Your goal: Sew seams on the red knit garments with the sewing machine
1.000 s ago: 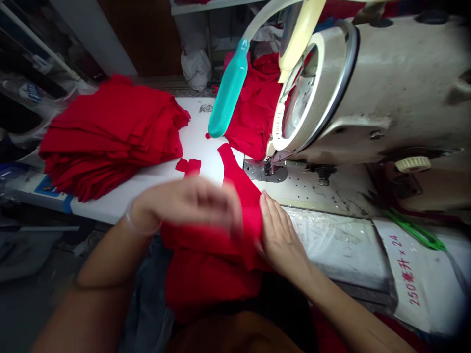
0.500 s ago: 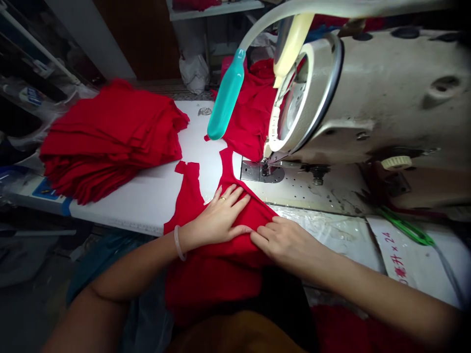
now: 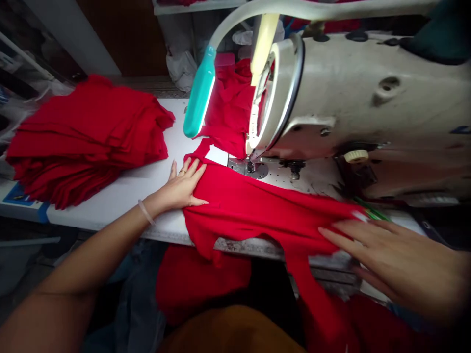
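Note:
A red fabric piece lies stretched across the front of the sewing machine, with one strip hanging over the table's front edge. My left hand rests on its left end, fingers spread and pressing flat. My right hand, smeared a little by motion, lies with fingers stretched out on the cloth's right end. Just behind the fabric are the presser foot and needle plate of the sewing machine. More red cloth hangs in my lap below the table edge.
A tall stack of red fabric pieces stands at the left of the white table. More red cloth lies behind the needle. A lamp with a teal head hangs over the table. Green-handled snips lie partly hidden at the right.
The bunched red fabric is now spread out sideways. My right hand has moved far right along it, its fingers straightening. My left hand has shifted left. The camera view has turned slightly right.

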Tool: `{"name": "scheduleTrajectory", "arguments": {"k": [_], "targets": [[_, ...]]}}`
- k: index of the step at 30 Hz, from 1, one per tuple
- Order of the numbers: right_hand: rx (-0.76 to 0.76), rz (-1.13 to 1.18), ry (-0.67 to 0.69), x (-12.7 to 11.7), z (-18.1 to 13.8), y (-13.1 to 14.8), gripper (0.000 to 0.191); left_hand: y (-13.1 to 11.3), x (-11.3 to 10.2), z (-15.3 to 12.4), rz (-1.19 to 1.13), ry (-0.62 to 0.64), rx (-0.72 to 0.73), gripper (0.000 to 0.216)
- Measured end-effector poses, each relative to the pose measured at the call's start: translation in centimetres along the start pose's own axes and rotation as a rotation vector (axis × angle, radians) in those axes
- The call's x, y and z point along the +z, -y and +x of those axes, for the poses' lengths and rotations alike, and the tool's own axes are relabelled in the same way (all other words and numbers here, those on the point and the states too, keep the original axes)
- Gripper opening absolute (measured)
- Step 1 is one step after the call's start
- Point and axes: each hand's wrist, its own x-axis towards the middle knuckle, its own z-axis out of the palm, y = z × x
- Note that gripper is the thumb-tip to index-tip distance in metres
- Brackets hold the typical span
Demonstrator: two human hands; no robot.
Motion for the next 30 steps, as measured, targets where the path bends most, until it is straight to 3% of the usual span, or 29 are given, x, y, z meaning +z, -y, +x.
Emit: {"name": "scheduleTrajectory", "arguments": {"k": [3,5,8,13,19,21,23,25,27,28,29,30], "targets": [[0.065,-0.039,-0.011,1.7,3.7,0.1,0.031,-2.9,-1.1,1.0,-0.003,-0.132,0.068,0.079],[0.090,-0.055,-0.006,3.1,6.2,0.1,0.031,-5.0,-1.5,1.0,-0.022,-0.138,0.141,0.066],[0.124,-0.078,0.028,4.9,7.9,-0.7,0.032,-6.7,-1.7,0.0,0.028,0.017,0.143,0.086],[0.166,-0.185,0.000,6.5,7.2,-1.9,0.036,-5.6,-2.5,-1.8,0.278,0.313,0.104,0.132],[0.029,-0.196,-0.042,6.5,8.2,-1.6,0.020,-5.4,-3.3,0.8,0.303,0.228,0.159,0.111],[0.013,-0.197,-0.038,5.8,8.5,-1.3,0.021,-5.3,-3.6,1.8,0.267,0.261,0.138,0.117],[0.023,-0.185,-0.095,4.8,7.9,-0.4,0.022,-4.9,-4.6,1.6,0.180,0.262,0.119,0.108],[0.061,-0.032,-0.166,4.2,6.6,1.4,0.020,-4.8,-5.9,0.0,-0.014,0.151,0.167,0.077],[0.089,0.321,-0.061,4.9,4.7,3.6,0.017,-5.5,-6.3,-2.8,-0.298,0.059,0.286,0.046],[0.104,0.533,0.080,6.1,3.6,4.6,0.018,-6.1,-5.7,-4.5,-0.441,0.086,0.366,0.040],[0.149,0.707,0.250,7.8,2.6,5.5,0.020,-6.9,-4.5,-6.2,-0.539,0.209,0.427,0.035],[0.269,0.785,0.335,9.9,1.7,6.0,0.019,-7.8,-2.7,-7.8,-0.591,0.355,0.484,0.033]]}}
